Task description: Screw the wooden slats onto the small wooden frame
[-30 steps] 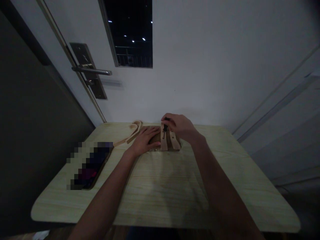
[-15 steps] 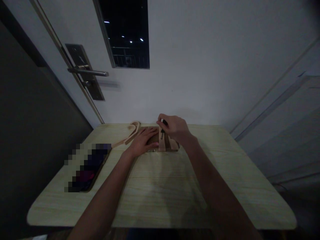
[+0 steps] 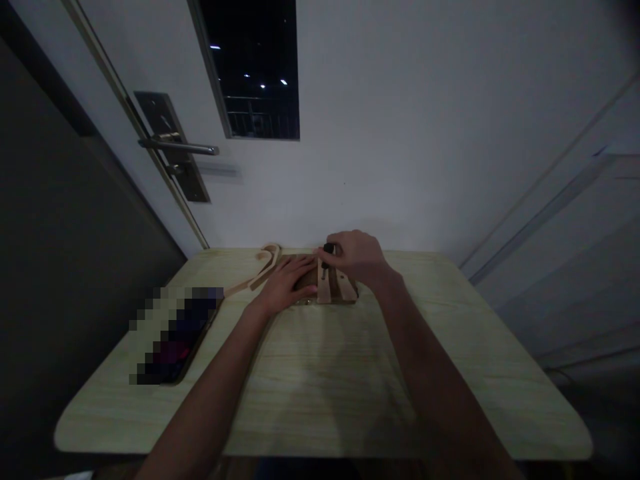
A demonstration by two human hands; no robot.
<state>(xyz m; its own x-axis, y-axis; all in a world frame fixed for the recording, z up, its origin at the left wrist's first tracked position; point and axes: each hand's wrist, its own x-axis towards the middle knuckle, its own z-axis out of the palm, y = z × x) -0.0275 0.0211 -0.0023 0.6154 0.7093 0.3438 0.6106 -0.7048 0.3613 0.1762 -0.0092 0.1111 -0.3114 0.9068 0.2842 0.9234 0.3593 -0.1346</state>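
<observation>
My right hand (image 3: pixel 360 253) is closed around the black handle of a small screwdriver (image 3: pixel 328 248). The tool's short shaft points down at a pale wooden strip (image 3: pixel 324 291). Under that strip lies a brown wooden board (image 3: pixel 308 280) near the table's back edge. A second pale strip (image 3: pixel 346 287) slants across the board's right end, partly under my right hand. With its fingers spread, my left hand (image 3: pixel 285 283) presses flat on the board's left part. Whether the screwdriver tip sits in a screw is too small to tell.
A curved pale wooden piece (image 3: pixel 270 261) lies left of the board. Nearer on the left is a dark phone-like device (image 3: pixel 197 333), its screen pixelated. Behind the pale table (image 3: pixel 310 400) stands a white door (image 3: pixel 380 133) with a metal lever handle (image 3: pixel 190 147).
My right hand has shifted slightly right and turned around the screwdriver, so more of the black handle shows. My left hand stays on the board.
</observation>
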